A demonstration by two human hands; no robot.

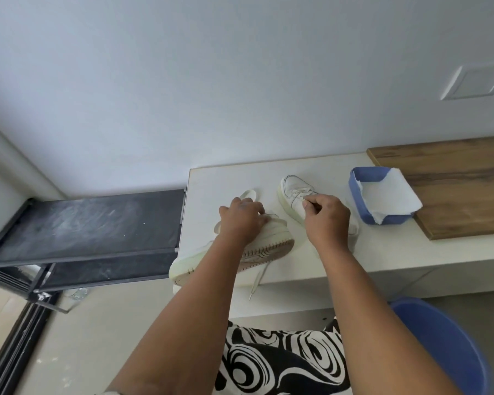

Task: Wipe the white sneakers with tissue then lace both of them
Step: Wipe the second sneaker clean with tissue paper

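White sneakers (268, 238), blue tissue box (362, 201), black-and-white swirled fabric (283, 360), brown wood-grain board (454, 181)

White wall (183, 81), white table (382, 258), black rack (97, 223)

Bright, even daylight, soft w/ no hard glare. Wall (240, 67) reads pale blue-grey, slightly darker twd upper right. Shadows faint: soft one under the tipped sneaker (257, 246) on the white table (382, 252), another beneath the table edge. Dark shelf (92, 223) shows dull smeary sheen, not true glare. Wide-angle lens bends straight lines near edges; forearms look stretched at bottom. Detail soft overall, compression smear on hands; blue chair (445, 346) at lower right is blurred.
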